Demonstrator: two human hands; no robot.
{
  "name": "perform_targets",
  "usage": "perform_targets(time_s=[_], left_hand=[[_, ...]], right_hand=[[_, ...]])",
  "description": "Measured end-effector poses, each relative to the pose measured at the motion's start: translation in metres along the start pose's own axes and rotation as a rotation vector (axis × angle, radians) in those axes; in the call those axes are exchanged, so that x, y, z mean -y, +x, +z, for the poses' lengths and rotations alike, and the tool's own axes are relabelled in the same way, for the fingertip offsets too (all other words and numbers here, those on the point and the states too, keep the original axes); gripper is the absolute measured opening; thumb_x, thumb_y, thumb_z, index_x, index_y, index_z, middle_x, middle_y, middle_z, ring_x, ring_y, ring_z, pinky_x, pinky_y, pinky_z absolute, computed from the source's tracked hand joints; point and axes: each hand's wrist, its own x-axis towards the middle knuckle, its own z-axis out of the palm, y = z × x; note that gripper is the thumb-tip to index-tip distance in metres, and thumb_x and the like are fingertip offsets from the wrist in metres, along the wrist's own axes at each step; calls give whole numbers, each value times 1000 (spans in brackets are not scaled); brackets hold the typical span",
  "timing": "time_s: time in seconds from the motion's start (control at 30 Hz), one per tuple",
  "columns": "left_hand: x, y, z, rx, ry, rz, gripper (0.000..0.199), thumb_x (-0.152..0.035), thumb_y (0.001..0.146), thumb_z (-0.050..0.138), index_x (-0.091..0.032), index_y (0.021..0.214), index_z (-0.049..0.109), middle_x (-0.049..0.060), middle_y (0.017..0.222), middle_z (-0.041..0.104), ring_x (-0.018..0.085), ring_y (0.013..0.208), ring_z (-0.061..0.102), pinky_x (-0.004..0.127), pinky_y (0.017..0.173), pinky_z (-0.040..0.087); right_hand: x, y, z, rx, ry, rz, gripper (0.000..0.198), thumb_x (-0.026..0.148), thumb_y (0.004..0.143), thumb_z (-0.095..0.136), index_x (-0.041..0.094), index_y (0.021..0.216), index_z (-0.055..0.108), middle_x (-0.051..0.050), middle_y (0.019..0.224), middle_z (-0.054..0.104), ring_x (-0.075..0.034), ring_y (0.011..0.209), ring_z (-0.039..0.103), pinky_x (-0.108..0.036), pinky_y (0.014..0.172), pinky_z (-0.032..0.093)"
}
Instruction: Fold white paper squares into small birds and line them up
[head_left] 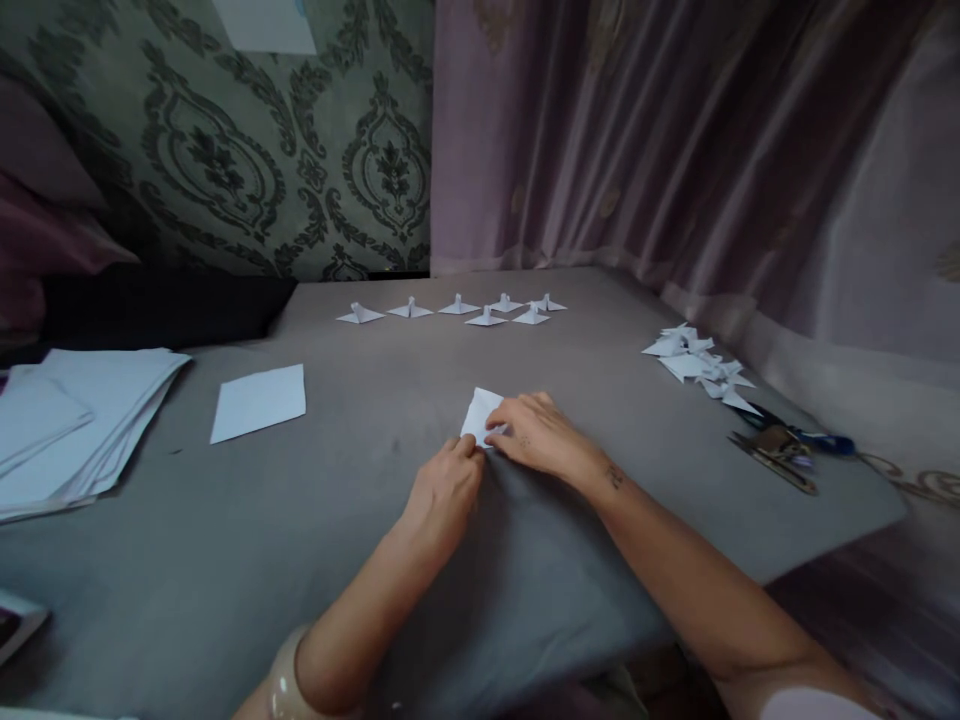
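A small piece of white paper (480,411) lies on the cloth-covered table in front of me, partly hidden by my fingers. My left hand (446,485) pinches its near edge, fingers bunched together. From the right, my right hand (541,437) reaches over the paper, its bent fingers and thumb closed in on the sheet's right side. Farther back stand several folded paper birds (487,317) in two loose rows. To the left a single square of white paper (260,403) lies flat.
A stack of white sheets (112,425) sits at far left, with black fabric (161,305) behind it. At right are a pile of folded paper pieces (694,362), scissors (825,441) and a slim cutter-like tool (776,464). Curtains (570,150) hang along the table's back and right.
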Motion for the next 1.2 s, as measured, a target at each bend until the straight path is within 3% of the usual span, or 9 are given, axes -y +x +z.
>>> perform_targets(time_s=[0.1,0.2,0.27,0.47,0.87,1.2], left_hand=[[8,-2,-1,-52,-39,46,36,-2,81,37,-14,106,59,9,102,57,23,93,52,34,83,46],[12,-3,-2,-62,-13,79,37,-2,81,36,-13,108,59,9,98,56,23,91,50,34,80,46],[13,-4,-2,-56,-1,98,39,-1,80,36,-13,110,57,9,98,54,23,90,49,34,79,46],[14,-5,-1,-42,23,140,44,1,80,34,-11,118,51,11,103,51,22,90,46,34,84,44],[18,-5,2,-33,17,145,49,1,80,33,-16,122,50,10,105,48,22,93,44,35,89,43],[33,-8,-1,-37,-31,142,52,-7,85,35,-24,133,48,12,116,48,24,97,45,39,89,42]], right_hand=[[-7,-19,1,-338,202,1,24,30,88,52,23,107,65,-6,111,66,-17,104,58,-30,91,38],[-13,-36,16,-577,349,202,22,24,90,43,18,93,64,-7,92,68,-16,84,62,-26,79,44],[-15,-44,32,-524,389,276,18,23,87,46,18,88,63,-5,83,68,-16,76,62,-26,72,46],[-7,-45,61,-471,314,220,26,15,84,46,17,101,66,-7,99,67,-19,94,60,-31,86,45],[4,-50,63,-384,176,130,34,16,89,42,17,115,64,-9,109,63,-21,100,55,-34,89,43],[18,-59,60,-274,27,89,42,25,93,38,14,132,50,-13,123,55,-26,105,48,-41,89,39]])
